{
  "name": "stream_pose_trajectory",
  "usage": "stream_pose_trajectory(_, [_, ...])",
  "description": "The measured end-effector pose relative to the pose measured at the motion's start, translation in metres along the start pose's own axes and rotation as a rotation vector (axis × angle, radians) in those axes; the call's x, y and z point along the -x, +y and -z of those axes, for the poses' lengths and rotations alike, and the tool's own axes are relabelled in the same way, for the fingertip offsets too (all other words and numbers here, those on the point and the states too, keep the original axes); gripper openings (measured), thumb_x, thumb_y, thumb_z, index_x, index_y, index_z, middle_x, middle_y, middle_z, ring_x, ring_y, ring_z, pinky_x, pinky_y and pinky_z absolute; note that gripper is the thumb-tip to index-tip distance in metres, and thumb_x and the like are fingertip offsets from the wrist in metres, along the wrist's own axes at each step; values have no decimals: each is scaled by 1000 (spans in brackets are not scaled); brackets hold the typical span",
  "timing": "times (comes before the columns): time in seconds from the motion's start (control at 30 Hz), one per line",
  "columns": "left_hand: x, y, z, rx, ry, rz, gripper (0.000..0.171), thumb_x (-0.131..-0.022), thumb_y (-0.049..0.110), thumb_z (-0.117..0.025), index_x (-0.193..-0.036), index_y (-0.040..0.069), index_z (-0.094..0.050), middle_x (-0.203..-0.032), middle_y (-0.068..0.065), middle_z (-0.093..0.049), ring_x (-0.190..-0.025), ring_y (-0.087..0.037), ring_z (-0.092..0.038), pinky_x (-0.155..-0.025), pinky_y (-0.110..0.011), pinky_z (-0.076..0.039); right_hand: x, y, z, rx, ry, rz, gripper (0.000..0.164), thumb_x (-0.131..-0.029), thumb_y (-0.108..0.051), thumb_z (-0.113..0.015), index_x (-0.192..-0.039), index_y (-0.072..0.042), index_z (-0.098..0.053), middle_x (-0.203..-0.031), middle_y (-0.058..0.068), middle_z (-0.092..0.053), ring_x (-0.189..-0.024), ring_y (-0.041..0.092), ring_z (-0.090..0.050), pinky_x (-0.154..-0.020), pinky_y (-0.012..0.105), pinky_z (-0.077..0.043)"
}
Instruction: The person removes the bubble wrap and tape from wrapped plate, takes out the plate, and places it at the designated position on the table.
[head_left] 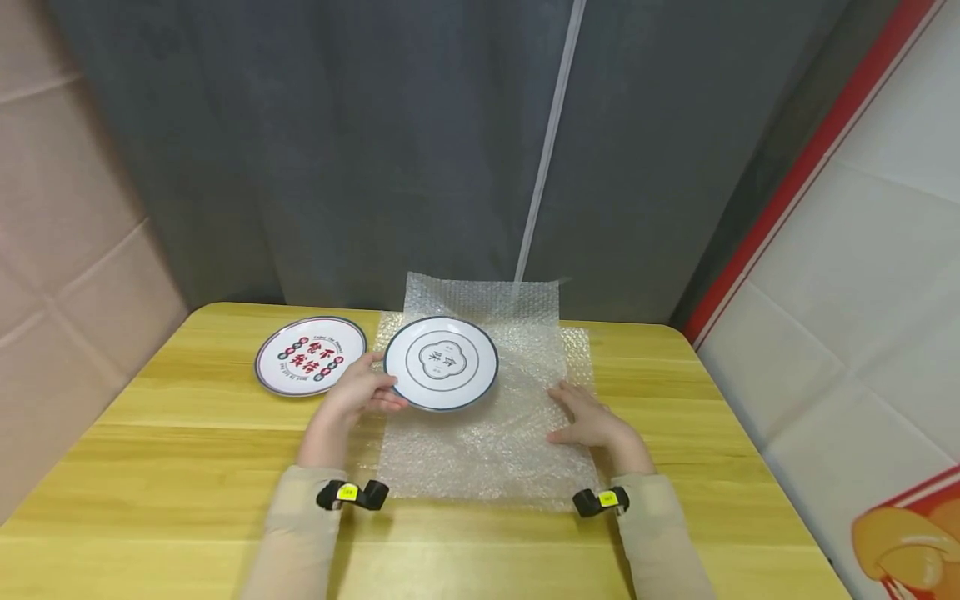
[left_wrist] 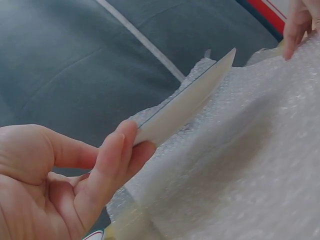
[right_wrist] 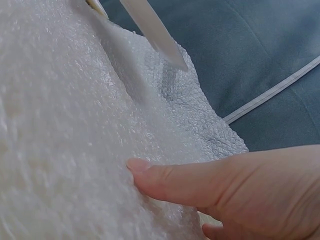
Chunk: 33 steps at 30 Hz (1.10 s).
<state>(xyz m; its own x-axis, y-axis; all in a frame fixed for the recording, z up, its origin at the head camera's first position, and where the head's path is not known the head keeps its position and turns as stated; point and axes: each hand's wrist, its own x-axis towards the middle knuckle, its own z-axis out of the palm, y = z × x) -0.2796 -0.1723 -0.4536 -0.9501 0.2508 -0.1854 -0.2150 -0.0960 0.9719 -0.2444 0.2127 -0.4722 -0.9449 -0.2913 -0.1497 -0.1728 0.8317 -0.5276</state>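
Observation:
A white plate [head_left: 408, 342] with a blue rim and a printed flower-shaped outline is held at its left edge by my left hand [head_left: 362, 390]. Thumb and fingers pinch the rim, and the left wrist view shows the plate [left_wrist: 185, 102] edge-on, raised above the bubble wrap [head_left: 480, 458]. Spread over the right part of that wrap is my right hand [head_left: 592, 419]. Its thumb [right_wrist: 170, 182] lies straight on the wrap surface in the right wrist view, where the other fingers are mostly hidden.
A second white plate [head_left: 277, 358] with red lettering lies left of the wrap on the wooden table [head_left: 187, 492]. Behind the table hangs a dark grey curtain [head_left: 337, 167], and the wrap's far end rises against it. Light panels stand at both sides.

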Motion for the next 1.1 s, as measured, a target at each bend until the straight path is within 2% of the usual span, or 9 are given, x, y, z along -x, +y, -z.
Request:
stream_pose_trajectory(0.53, [9,10,20,-13,84,7,69,-96,-6,-44,-151,-1,-4,-73,-16,-65,-61,-22,-68,-64,-32,-60,3,-1,0,-4,6,25,83,-81,-31,-76,-147,-3,-35,-155,23,-15,-141,44,-7,-108,68,-8])
stream_pose_trajectory(0.77, [14,13,31,17,129,3,67,-96,-6,-44,-151,0,-6,-74,-14,-66,-62,-22,-69,-65,-31,-60,4,-4,1,-16,4,14,82,-81,-30,-76,-147,-4,-34,-155,22,-15,-141,43,-6,-109,67,-8])
stream_pose_trajectory(1.1, [19,15,43,58,182,-4,73,-96,-6,-43,-152,3,1,-76,-14,-64,-63,-25,-69,-72,-37,-59,5,-4,1,-6,5,16,82,-82,-30,-75,-147,-3,-34,-155,23,-14,-141,44,-6,-107,70,-7])
